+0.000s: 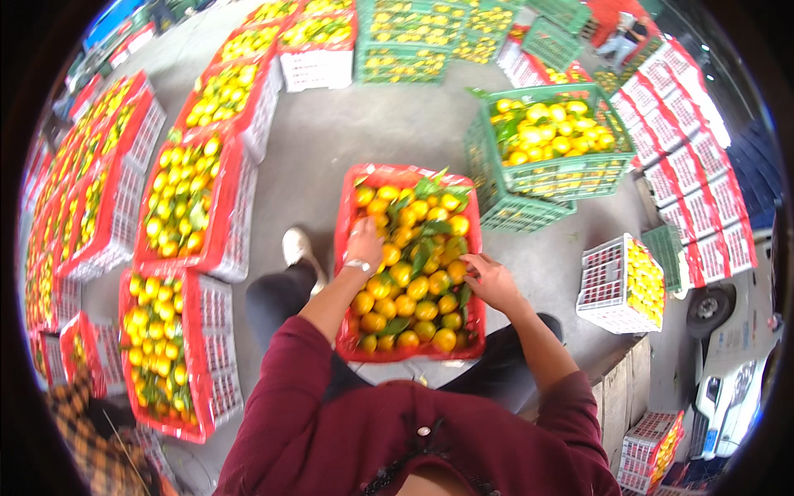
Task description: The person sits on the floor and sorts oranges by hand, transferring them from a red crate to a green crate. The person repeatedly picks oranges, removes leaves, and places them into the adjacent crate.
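A red-lined crate (341, 260) full of orange citrus fruit (417, 287) with green leaves (423, 253) stands right before me, between my legs. My left hand (365, 243), with a bracelet at the wrist, reaches over the crate's left side onto the fruit. Its fingertips are among the fruit, and whether they grip one is hidden. At the right rim is my right hand (493, 282), thumb and fingers apart, close beside the outermost fruit. I see nothing held in it.
Green plastic crates (564, 173) of fruit are stacked ahead right. Rows of red-lined white crates (226, 211) line the left. A tilted white crate (602, 285) sits right, near wooden boards (626, 378) and a white vehicle (726, 384). A person in plaid (93, 440) is at lower left.
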`<state>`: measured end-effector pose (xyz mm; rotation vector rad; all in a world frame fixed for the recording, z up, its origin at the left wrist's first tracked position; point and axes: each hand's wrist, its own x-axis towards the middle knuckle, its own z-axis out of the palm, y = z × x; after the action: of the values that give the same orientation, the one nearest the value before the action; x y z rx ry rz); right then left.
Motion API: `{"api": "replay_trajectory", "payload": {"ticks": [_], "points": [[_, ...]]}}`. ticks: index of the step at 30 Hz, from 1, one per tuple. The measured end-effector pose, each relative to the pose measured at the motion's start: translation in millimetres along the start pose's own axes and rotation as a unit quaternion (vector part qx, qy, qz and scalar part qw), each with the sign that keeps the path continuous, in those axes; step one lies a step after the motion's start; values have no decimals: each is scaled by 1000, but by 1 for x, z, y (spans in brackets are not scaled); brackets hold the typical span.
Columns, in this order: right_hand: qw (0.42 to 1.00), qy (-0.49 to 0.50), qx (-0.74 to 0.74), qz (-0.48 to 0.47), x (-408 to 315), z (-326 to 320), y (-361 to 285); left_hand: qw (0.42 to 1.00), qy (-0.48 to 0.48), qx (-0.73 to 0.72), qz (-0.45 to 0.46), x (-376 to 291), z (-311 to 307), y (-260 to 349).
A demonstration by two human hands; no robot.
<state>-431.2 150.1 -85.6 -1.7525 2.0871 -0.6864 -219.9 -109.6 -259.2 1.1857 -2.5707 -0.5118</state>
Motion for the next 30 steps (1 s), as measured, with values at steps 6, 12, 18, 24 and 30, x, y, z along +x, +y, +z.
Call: {"api": "replay_trajectory", "payload": {"ticks": [6,12,18,24,30], "points": [[962,123,-226,90,73,-60,113,987,-95,14,129,-8,-62,63],[876,66,-439,188,203,-86,231,962,-104,-86,237,-5,-125,126],[855,93,-481,173,234,-47,251,968,-141,-36,205,10,-112,114],[873,122,-461,107,207,-56,257,956,-174,-52,229,9,-102,129],[874,132,-468,16,115,-64,247,954,-143,-66,257,-4,-97,156]]}}
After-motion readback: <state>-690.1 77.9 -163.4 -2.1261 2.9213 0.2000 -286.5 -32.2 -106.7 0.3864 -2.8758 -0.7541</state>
